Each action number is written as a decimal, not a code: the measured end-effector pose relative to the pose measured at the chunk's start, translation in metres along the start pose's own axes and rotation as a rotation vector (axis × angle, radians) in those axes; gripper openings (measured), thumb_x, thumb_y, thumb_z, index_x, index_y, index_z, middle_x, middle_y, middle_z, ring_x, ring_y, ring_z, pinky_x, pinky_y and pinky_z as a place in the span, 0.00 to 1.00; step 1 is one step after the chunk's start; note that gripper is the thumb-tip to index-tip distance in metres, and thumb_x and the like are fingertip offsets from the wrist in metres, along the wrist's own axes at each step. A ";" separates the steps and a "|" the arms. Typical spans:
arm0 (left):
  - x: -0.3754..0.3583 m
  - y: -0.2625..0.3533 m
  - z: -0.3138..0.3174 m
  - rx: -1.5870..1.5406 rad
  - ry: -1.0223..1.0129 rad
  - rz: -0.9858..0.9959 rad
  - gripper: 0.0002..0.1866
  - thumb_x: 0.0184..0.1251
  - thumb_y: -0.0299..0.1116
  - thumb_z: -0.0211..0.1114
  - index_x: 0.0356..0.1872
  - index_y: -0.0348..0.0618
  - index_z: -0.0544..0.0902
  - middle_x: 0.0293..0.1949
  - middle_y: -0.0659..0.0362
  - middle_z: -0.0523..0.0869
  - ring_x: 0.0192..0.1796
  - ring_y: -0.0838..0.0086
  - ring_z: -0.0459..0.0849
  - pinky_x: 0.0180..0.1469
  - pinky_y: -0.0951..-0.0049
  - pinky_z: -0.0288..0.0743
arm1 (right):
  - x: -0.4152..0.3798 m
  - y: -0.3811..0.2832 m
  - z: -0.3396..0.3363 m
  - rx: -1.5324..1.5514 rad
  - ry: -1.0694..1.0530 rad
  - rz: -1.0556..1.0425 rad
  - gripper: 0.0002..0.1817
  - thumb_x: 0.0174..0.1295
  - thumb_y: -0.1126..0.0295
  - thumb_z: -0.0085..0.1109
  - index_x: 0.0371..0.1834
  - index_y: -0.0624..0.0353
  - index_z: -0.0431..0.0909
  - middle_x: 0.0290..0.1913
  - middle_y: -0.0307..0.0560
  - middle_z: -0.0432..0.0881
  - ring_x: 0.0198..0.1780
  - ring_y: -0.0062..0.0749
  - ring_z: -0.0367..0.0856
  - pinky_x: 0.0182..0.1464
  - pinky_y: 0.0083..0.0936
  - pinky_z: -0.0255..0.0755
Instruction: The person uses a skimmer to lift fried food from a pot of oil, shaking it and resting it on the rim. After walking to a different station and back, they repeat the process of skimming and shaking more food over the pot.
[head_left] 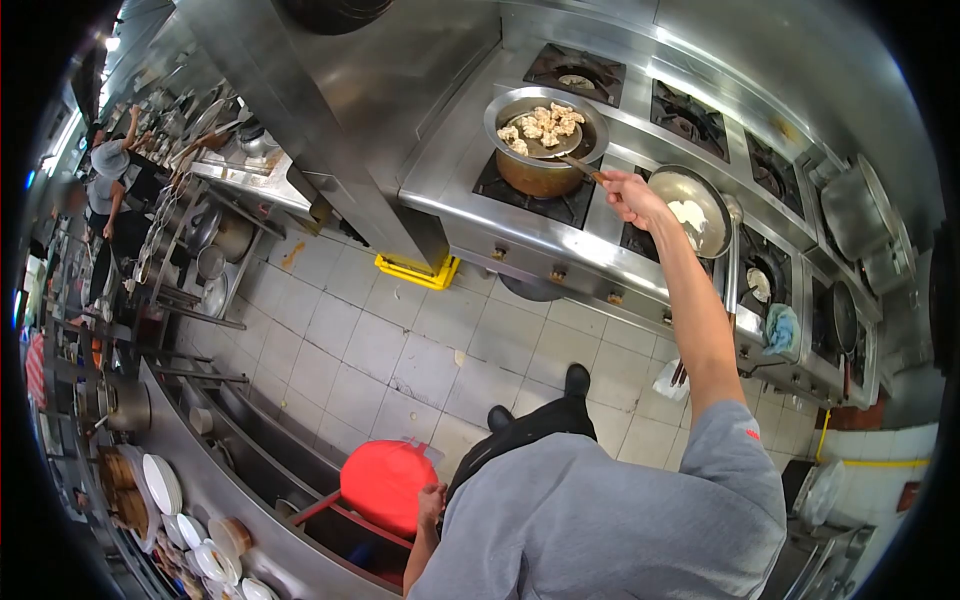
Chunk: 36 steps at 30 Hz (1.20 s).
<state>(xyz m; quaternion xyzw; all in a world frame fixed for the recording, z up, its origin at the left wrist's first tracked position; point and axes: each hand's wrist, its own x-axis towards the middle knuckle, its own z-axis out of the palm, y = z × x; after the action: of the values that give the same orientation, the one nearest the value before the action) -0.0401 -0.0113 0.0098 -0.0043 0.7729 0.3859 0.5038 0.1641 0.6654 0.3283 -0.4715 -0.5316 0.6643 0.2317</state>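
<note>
stainless steel covers the cooker range (pixel 520 215) that runs from twelve o'clock toward three o'clock. the right hand (pixel 630 197) reaches out at about one o'clock, its grip clamped on the handle of a skimmer ladle (pixel 545 135). that ladle rests across the top of a round pot (pixel 545 172) sitting on a burner at twelve o'clock, and it carries pale fried pieces (pixel 540 125). just to the right of the hand, at two o'clock, a wok (pixel 690 210) holds something white. a blue cloth (pixel 782 328) hangs on the range front at three o'clock.

the left hand (pixel 432 500) is low at six o'clock, its grip closed on the edge of a red round lid (pixel 388 485) held over the steel worktop (pixel 215 490). white plates (pixel 162 483) and small bowls lie on that worktop at about eight o'clock. another person (pixel 112 185) in a grey cap stands far off at ten o'clock beside stacked pots.
</note>
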 end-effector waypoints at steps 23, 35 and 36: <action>0.005 -0.016 0.002 0.034 0.045 0.023 0.10 0.60 0.36 0.61 0.28 0.39 0.81 0.15 0.67 0.74 0.14 0.82 0.67 0.16 0.79 0.58 | 0.004 -0.014 0.028 -0.973 0.331 -0.371 0.20 0.54 0.71 0.49 0.51 0.65 0.74 0.44 0.63 0.80 0.48 0.54 0.78 0.50 0.40 0.71; 0.005 -0.017 0.002 0.026 0.027 0.054 0.09 0.58 0.35 0.62 0.28 0.39 0.82 0.16 0.68 0.74 0.16 0.83 0.67 0.17 0.79 0.58 | -0.033 -0.026 0.036 -1.012 0.402 -0.552 0.18 0.55 0.72 0.49 0.50 0.62 0.75 0.43 0.66 0.78 0.49 0.57 0.76 0.52 0.44 0.68; 0.008 -0.021 0.002 0.019 0.029 0.057 0.09 0.58 0.35 0.63 0.28 0.39 0.82 0.16 0.68 0.73 0.16 0.83 0.67 0.17 0.79 0.58 | -0.037 -0.030 0.034 -1.001 0.389 -0.544 0.18 0.54 0.73 0.49 0.50 0.62 0.75 0.43 0.66 0.78 0.49 0.57 0.76 0.52 0.43 0.68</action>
<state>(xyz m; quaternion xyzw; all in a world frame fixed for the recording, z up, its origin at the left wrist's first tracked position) -0.0343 -0.0214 -0.0091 0.0168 0.7837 0.3925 0.4812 0.1456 0.6289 0.3700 -0.4834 -0.8292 0.1517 0.2361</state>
